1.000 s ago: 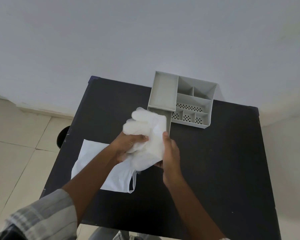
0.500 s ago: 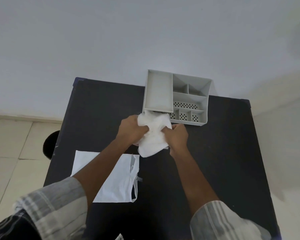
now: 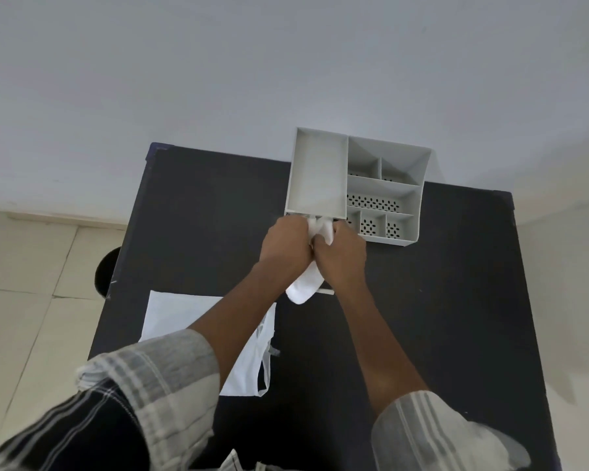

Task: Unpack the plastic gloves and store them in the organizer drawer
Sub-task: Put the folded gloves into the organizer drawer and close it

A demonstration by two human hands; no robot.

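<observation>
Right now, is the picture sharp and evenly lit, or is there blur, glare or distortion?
Head view: soft, even light, no glare; the organizer and both hands, left hand and right hand, are sharp; the sleeves at the bottom edge are blurred; the wide lens makes the table edges splay.

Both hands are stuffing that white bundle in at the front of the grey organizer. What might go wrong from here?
Part of the plastic gloves hangs below the left hand and right hand, so that tail may stay outside the drawer opening and jam it. Pushing could slide the grey organizer back on the black table, towards the wall. The empty white bag lies near the table's left edge and might get brushed off by the sleeve.
</observation>
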